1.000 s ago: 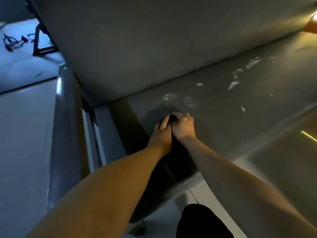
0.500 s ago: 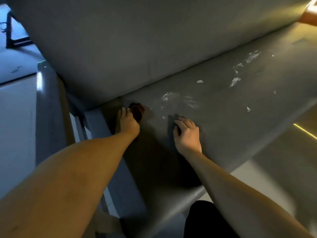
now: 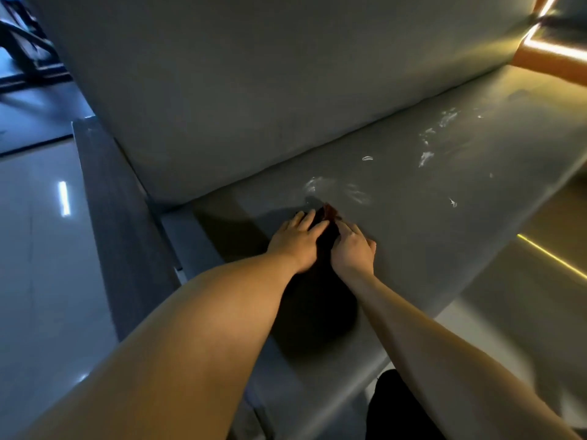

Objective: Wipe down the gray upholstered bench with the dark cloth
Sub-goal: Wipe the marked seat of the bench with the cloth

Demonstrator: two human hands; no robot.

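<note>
Both hands meet on the seat of the gray upholstered bench (image 3: pixel 444 242), close to its left end. The left hand (image 3: pixel 293 244) lies palm down, its fingers (image 3: pixel 307 221) fairly straight and side by side, pressing on the dark cloth (image 3: pixel 325 217). The cloth is bunched into a small dark wad under and just ahead of those fingers, with a reddish-brown edge showing at its far tip. The right hand (image 3: pixel 353 250) sits just beside the left, nearly touching it. Its fingers (image 3: pixel 347 229) are bent and reach the right edge of the cloth, but the deep shadow between the hands hides whether they pinch the cloth or only touch it.

Just beyond the fingertips, pale smears (image 3: pixel 336 189) mark the seat, and more pale streaks (image 3: pixel 427 157) lie well off to the right of the fingers, farther along the seat. Behind all of this rises the gray backrest (image 3: pixel 254 90), meeting the seat in a seam beyond the fingers. To the left of the fingers the bench ends in a dark side panel (image 3: pixel 111 201), and past it is a glossy tiled floor (image 3: pixel 35 265) with a bright reflection. Far to the right of the fingers an orange surface (image 3: pixel 549 60) with a lit edge shows at the top corner. A thin yellow light strip (image 3: pixel 552 260) runs below the seat's front edge. Nearer the camera than the fingers, dark clothing (image 3: pixel 400 411) shows at the bottom edge, between the forearms
</note>
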